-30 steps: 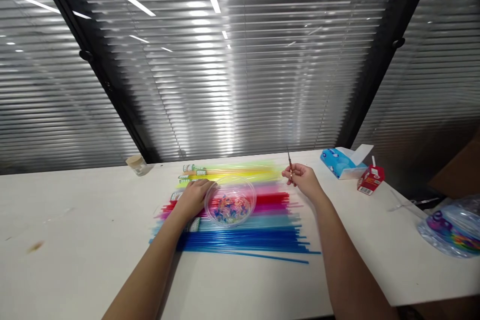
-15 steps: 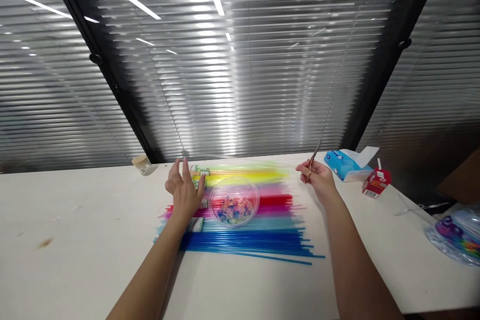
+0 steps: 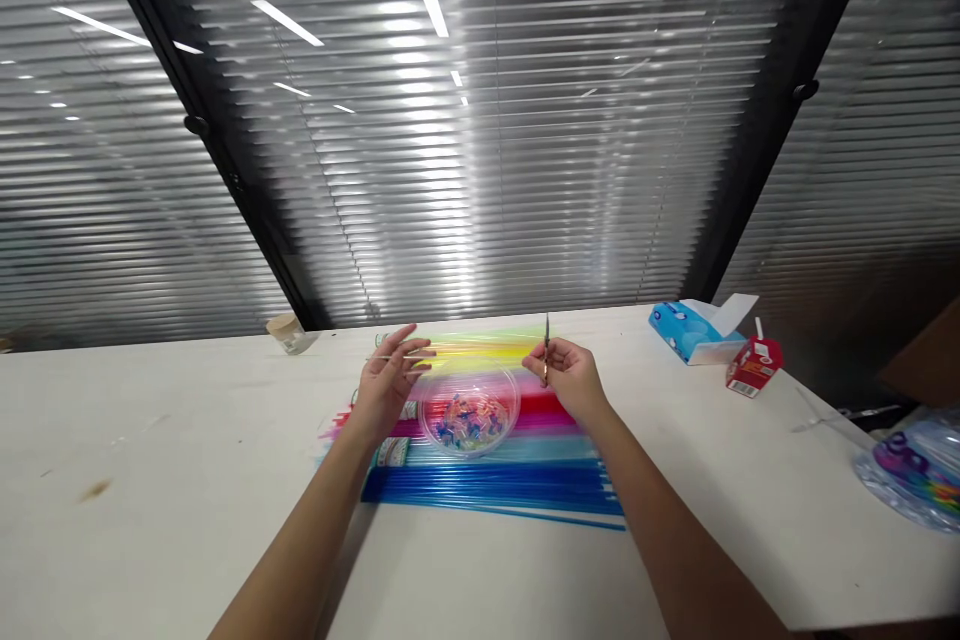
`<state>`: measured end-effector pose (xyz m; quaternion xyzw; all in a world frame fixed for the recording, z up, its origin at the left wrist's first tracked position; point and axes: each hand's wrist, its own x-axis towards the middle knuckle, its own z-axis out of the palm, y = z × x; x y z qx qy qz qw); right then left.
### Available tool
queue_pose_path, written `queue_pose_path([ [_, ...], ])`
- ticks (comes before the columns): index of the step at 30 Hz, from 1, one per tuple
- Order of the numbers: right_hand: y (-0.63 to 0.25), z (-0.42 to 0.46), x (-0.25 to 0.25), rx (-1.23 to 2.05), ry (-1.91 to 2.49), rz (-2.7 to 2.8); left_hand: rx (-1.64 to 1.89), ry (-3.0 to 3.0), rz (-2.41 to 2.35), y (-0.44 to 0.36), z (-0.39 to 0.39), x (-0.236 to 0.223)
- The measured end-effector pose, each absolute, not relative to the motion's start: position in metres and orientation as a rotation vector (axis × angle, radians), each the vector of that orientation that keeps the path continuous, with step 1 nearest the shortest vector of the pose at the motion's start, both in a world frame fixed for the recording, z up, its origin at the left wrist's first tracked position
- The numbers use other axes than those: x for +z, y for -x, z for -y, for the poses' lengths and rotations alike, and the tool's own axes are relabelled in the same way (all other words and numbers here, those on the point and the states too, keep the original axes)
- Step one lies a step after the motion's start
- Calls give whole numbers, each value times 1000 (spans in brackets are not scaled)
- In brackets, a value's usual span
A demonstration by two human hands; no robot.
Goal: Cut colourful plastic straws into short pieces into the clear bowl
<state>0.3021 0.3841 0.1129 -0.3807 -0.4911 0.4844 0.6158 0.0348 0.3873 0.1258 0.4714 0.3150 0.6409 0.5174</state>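
Observation:
My left hand (image 3: 386, 382) hovers over the left part of the straws, its fingers closed loosely around a thin pale straw (image 3: 375, 357) that crosses them. In my right hand (image 3: 568, 375) is a pair of scissors (image 3: 546, 345), blades pointing up, above the right part of the straws. Between the hands, a round clear plastic bowl (image 3: 469, 410) holds many small multicoloured cut pieces. It rests on rows of long thin straws (image 3: 495, 487) in blue, light blue, magenta, red, pink, yellow and green. Paper bands (image 3: 393, 451) wrap the straws near their left ends.
A small jar with a tan lid (image 3: 283, 328) lies tilted at the back left. To the right are a blue tissue pack (image 3: 682, 330) and a red drink carton (image 3: 754, 366). A clear plastic package (image 3: 915, 470) sits at the far right. Window blinds (image 3: 480, 170) rise behind the white table (image 3: 187, 520).
My right hand has moved left with the scissors, from beside the tissue pack to over the straws. My left hand has shifted slightly right, its fingers turning inward around the pale straw.

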Motion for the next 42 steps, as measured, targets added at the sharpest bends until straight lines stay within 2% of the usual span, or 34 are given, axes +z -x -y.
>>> queue_pose_path([
  [8, -272, -349, 123, 980, 740, 1322, 1387, -1663, -789, -41, -369, 130],
  [14, -275, -349, 130, 925, 822, 1160, 1486, -1570, -786, -45, -367, 136],
  [22, -270, -347, 129, 1023, 818, 1039, 1484, -1654, -903, -38, -372, 127],
  [42, -265, -352, 118, 1081, 845, 1059, 1475, -1688, -959, -47, -366, 128],
])
